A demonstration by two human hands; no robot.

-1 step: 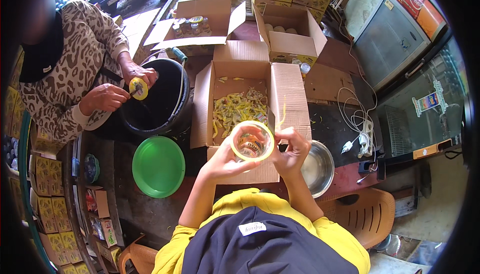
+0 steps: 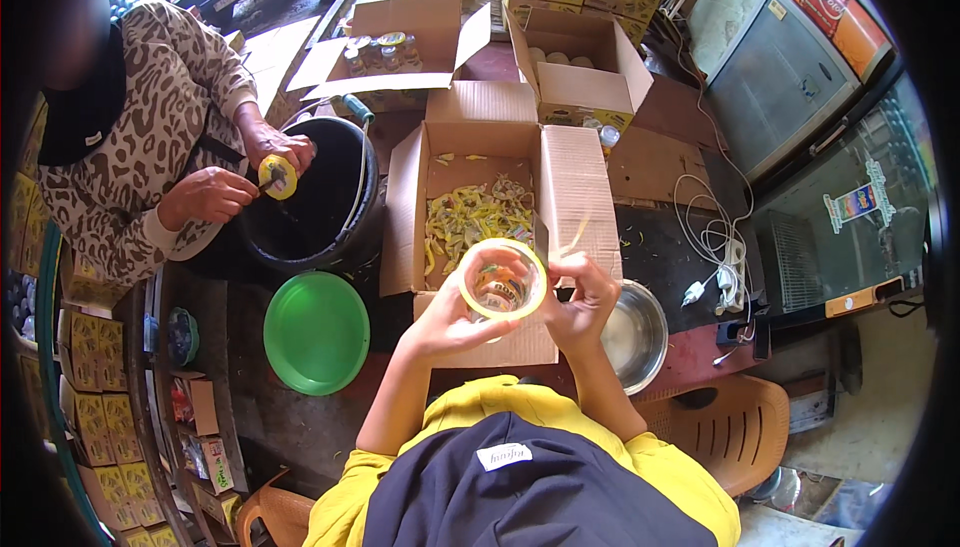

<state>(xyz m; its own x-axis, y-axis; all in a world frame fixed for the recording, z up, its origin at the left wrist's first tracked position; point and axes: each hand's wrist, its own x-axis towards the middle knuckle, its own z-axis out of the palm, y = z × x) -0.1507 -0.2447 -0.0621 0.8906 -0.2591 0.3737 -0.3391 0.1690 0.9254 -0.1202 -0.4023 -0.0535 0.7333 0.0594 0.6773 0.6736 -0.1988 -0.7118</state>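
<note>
In the gap between green basin [image 2: 316,332] and steel bowl [image 2: 635,337], over the near edge of the carton [image 2: 403,197], I see the cup [image 2: 507,289], left hand [image 2: 452,315] curled round it, right hand [image 2: 585,294] pinching a yellow strip [image 2: 575,236].

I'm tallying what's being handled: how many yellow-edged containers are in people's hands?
2: one clear cup in the person's left hand, one yellow-edged container in a co-worker's hand.

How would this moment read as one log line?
left hand: holding clear yellow-rimmed cup | right hand: at its rim, beside yellow strip | beyond: cardboard box with yellow scraps
</note>
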